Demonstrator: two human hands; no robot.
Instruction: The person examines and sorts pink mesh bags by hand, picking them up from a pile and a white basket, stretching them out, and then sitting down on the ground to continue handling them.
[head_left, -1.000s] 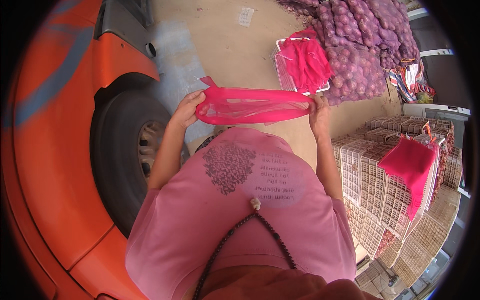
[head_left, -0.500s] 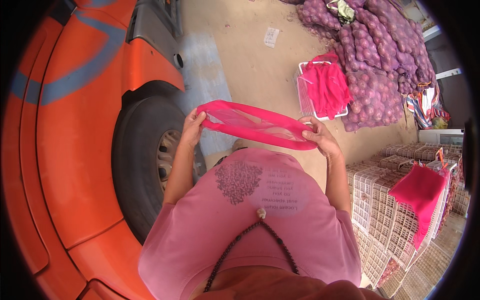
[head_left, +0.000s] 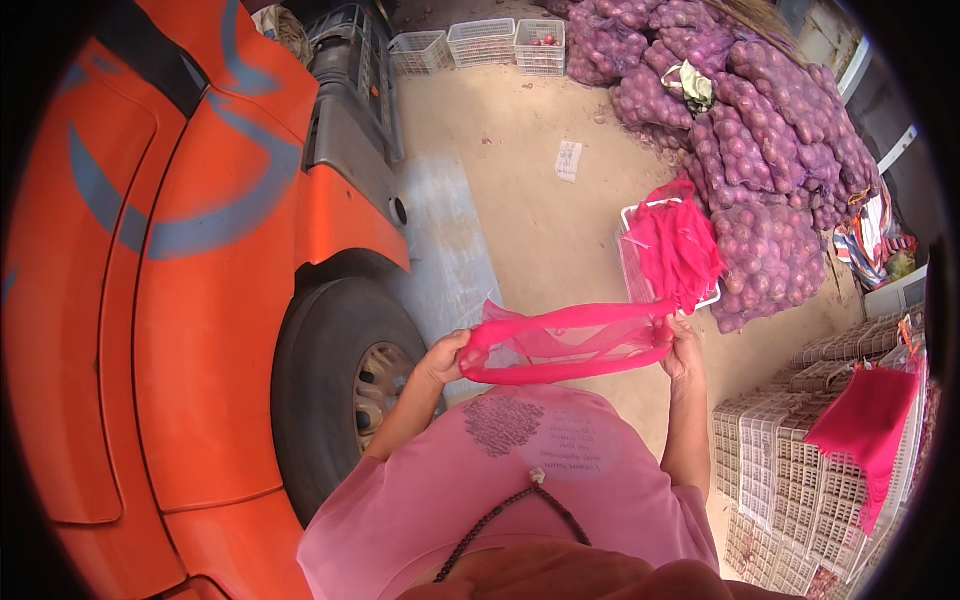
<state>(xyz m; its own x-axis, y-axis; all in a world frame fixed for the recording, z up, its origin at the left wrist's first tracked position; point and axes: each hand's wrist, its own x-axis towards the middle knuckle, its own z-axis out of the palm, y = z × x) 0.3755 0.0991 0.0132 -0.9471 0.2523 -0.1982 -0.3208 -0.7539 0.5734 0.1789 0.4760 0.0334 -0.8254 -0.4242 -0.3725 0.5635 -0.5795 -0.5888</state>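
A bright pink mesh bag is stretched sideways in front of my pink shirt, its mouth spread into a long oval. My left hand grips one end of the rim. At the other end, the fingers of my right hand are closed on the rim. Thin see-through mesh hangs between the two sides. Just beyond my right hand stands a white plastic basket heaped with more pink mesh bags.
An orange vehicle with a black tyre stands close on my left. Purple net sacks of onions are piled at far right. Stacked pale crates with pink mesh are at near right. More crates line the back.
The view has shifted, showing more of the far floor and the back crates. My hands and the bag sit lower and further right, and the bag's mouth is opened wider.
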